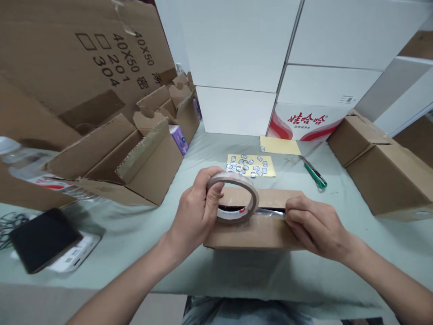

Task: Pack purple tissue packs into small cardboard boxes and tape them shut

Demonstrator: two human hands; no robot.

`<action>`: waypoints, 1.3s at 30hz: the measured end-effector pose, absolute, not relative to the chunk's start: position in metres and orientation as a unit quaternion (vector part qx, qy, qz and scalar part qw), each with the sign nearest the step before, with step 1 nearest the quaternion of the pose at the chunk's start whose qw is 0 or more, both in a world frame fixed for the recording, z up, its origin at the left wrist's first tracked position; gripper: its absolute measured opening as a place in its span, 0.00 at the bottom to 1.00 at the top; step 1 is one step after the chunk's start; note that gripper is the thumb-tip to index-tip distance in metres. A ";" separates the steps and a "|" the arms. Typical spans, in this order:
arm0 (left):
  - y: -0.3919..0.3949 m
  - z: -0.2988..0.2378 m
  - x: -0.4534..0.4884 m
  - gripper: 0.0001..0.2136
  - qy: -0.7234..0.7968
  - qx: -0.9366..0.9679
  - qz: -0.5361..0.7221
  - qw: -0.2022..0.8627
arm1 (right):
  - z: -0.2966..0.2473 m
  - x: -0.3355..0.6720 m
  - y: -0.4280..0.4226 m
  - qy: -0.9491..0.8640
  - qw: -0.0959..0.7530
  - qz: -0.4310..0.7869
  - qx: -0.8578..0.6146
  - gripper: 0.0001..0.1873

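Observation:
A small flat cardboard box [264, 232] lies on the pale green table [237, 271] in front of me. My left hand [196, 214] is closed round a roll of clear tape [237, 196], held upright over the box's middle seam. A strip of tape [270, 212] runs from the roll to the right along the seam. My right hand [313, 223] lies on the right part of the box, fingers curled and pressing the tape's end down.
Open cardboard boxes [135, 158] stand at the left, a closed one [382, 167] at the right. A yellow sticker sheet [250, 165] and a green-handled cutter [314, 174] lie behind the box. A black phone [43, 239] rests at the near left. White boxes [243, 67] stack behind.

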State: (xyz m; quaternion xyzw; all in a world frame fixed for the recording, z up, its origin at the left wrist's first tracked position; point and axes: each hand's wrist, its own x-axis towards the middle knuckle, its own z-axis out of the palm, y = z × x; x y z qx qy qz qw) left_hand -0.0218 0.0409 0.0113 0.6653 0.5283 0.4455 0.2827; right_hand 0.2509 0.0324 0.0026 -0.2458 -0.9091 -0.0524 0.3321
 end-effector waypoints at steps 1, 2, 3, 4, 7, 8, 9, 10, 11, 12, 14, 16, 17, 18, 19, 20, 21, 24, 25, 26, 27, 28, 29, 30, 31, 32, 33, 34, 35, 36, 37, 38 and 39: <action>0.042 0.014 -0.021 0.21 0.532 0.668 0.437 0.282 | 0.003 0.251 0.032 -0.910 0.330 -0.044 -0.248 0.10; 0.044 0.016 -0.021 0.21 0.535 0.673 0.426 0.283 | 0.003 0.251 0.032 -0.909 0.328 -0.035 -0.256 0.10; 0.046 0.018 -0.020 0.20 0.537 0.677 0.413 0.287 | 0.003 0.250 0.032 -0.907 0.325 -0.030 -0.266 0.10; 0.048 0.019 -0.020 0.20 0.539 0.683 0.398 0.291 | 0.004 0.250 0.032 -0.906 0.319 -0.031 -0.276 0.10; 0.053 0.021 -0.019 0.19 0.543 0.702 0.368 0.278 | 0.004 0.251 0.032 -0.914 0.287 -0.075 -0.278 0.09; 0.054 0.021 -0.019 0.18 0.543 0.709 0.366 0.262 | 0.005 0.252 0.032 -0.919 0.274 -0.089 -0.271 0.09; 0.055 0.022 -0.019 0.18 0.543 0.716 0.368 0.240 | 0.006 0.252 0.031 -0.923 0.261 -0.101 -0.264 0.08; 0.056 0.022 -0.019 0.17 0.539 0.724 0.373 0.214 | 0.006 0.253 0.031 -0.927 0.250 -0.109 -0.257 0.08; 0.057 0.023 -0.018 0.16 0.533 0.733 0.378 0.189 | 0.007 0.253 0.031 -0.931 0.240 -0.113 -0.252 0.08; 0.058 0.025 -0.017 0.15 0.523 0.744 0.380 0.165 | 0.008 0.253 0.031 -0.934 0.231 -0.113 -0.248 0.09; 0.059 0.028 -0.014 0.14 0.501 0.771 0.374 0.123 | 0.009 0.254 0.031 -0.938 0.217 -0.112 -0.245 0.10; 0.059 0.031 -0.011 0.14 0.480 0.798 0.354 0.085 | 0.009 0.255 0.032 -0.942 0.202 -0.110 -0.244 0.11; 0.058 0.032 -0.010 0.14 0.472 0.810 0.342 0.065 | 0.009 0.255 0.032 -0.943 0.195 -0.111 -0.244 0.12; 0.057 0.033 -0.008 0.14 0.464 0.820 0.332 0.044 | 0.010 0.255 0.033 -0.945 0.190 -0.112 -0.244 0.12; 0.056 0.033 -0.007 0.14 0.457 0.828 0.324 0.022 | 0.010 0.256 0.033 -0.946 0.184 -0.113 -0.242 0.13; 0.055 0.033 -0.006 0.15 0.452 0.833 0.318 0.000 | 0.011 0.256 0.033 -0.948 0.177 -0.114 -0.239 0.14; 0.053 0.033 -0.005 0.15 0.449 0.837 0.312 -0.017 | 0.011 0.256 0.033 -0.950 0.171 -0.114 -0.235 0.14; 0.050 0.035 -0.003 0.14 0.445 0.843 0.300 -0.039 | 0.014 0.255 0.034 -0.955 0.159 -0.109 -0.226 0.16; 0.050 0.036 -0.002 0.13 0.441 0.846 0.298 -0.040 | 0.015 0.255 0.034 -0.956 0.155 -0.105 -0.225 0.17; 0.049 0.037 -0.002 0.12 0.435 0.850 0.294 -0.040 | 0.016 0.254 0.034 -0.957 0.153 -0.103 -0.225 0.17; 0.048 0.038 -0.001 0.11 0.429 0.853 0.293 -0.041 | 0.017 0.254 0.035 -0.957 0.152 -0.102 -0.224 0.17; 0.047 0.039 -0.001 0.11 0.425 0.856 0.290 -0.043 | 0.017 0.253 0.035 -0.958 0.149 -0.100 -0.222 0.18; 0.046 0.040 -0.001 0.11 0.424 0.859 0.285 -0.042 | 0.018 0.253 0.035 -0.959 0.147 -0.100 -0.221 0.18; 0.046 0.041 0.000 0.11 0.424 0.860 0.280 -0.039 | 0.018 0.252 0.036 -0.959 0.147 -0.100 -0.220 0.19; 0.045 0.042 0.000 0.10 0.426 0.861 0.275 -0.035 | 0.018 0.252 0.036 -0.960 0.146 -0.100 -0.218 0.19; 0.045 0.042 0.000 0.10 0.428 0.862 0.271 -0.028 | 0.018 0.252 0.036 -0.961 0.145 -0.099 -0.216 0.19; 0.045 0.042 0.001 0.10 0.429 0.862 0.269 -0.019 | 0.017 0.252 0.036 -0.962 0.142 -0.097 -0.214 0.19; 0.044 0.041 0.001 0.10 0.431 0.861 0.270 -0.008 | 0.017 0.252 0.036 -0.962 0.139 -0.096 -0.213 0.18; 0.044 0.041 0.001 0.10 0.433 0.859 0.273 0.005 | 0.016 0.252 0.036 -0.962 0.140 -0.096 -0.212 0.17; 0.044 0.040 0.001 0.10 0.435 0.857 0.275 0.018 | 0.015 0.253 0.036 -0.962 0.142 -0.094 -0.213 0.16; 0.044 0.040 0.001 0.10 0.438 0.855 0.276 0.029 | 0.015 0.253 0.036 -0.961 0.145 -0.090 -0.218 0.14; 0.044 0.040 0.001 0.11 0.443 0.853 0.275 0.037 | 0.014 0.252 0.036 -0.960 0.146 -0.084 -0.223 0.13; 0.044 0.041 0.001 0.11 0.449 0.851 0.271 0.044 | 0.013 0.252 0.036 -0.960 0.145 -0.075 -0.228 0.12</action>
